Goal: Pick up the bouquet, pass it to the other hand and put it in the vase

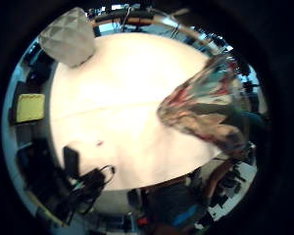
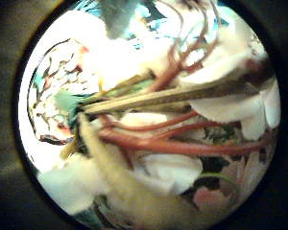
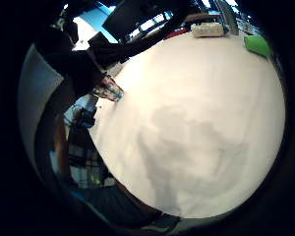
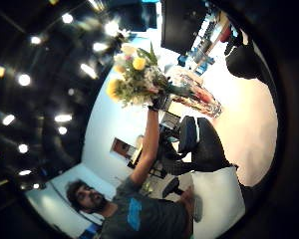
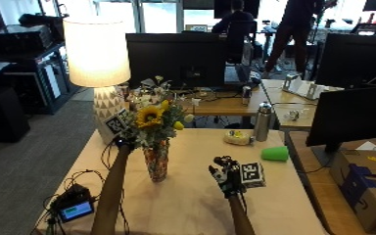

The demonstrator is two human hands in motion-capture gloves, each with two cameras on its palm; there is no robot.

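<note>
1. No brand, label or writing can be read on the task's things or on what stands around them.
2. The bouquet of a yellow sunflower, small yellow and white blooms and green leaves (image 5: 150,117) stands with its stems down in the tall patterned glass vase of red, blue and green (image 5: 156,161), which rests upright on the pale tabletop (image 5: 194,200).
3. The left hand (image 5: 124,143) is raised beside the vase's mouth, just under the blooms; in its thumb-side palm view reddish and green stems (image 2: 182,139) fill the frame, close to the palm. Whether its fingers grip the stems, I cannot tell.
4. The right hand (image 5: 225,177) hovers above the table, well apart from the vase, fingers spread and holding nothing.
5. Behind the vase stands a table lamp with a cream shade and a white faceted base (image 5: 97,54).
6. A green cup lying on its side (image 5: 275,153), a steel bottle (image 5: 262,122) and a small pale roll-like object (image 5: 238,138) sit toward the far right of the table.
7. A small black device with a lit screen (image 5: 75,209) lies at the near left corner among black cables.
</note>
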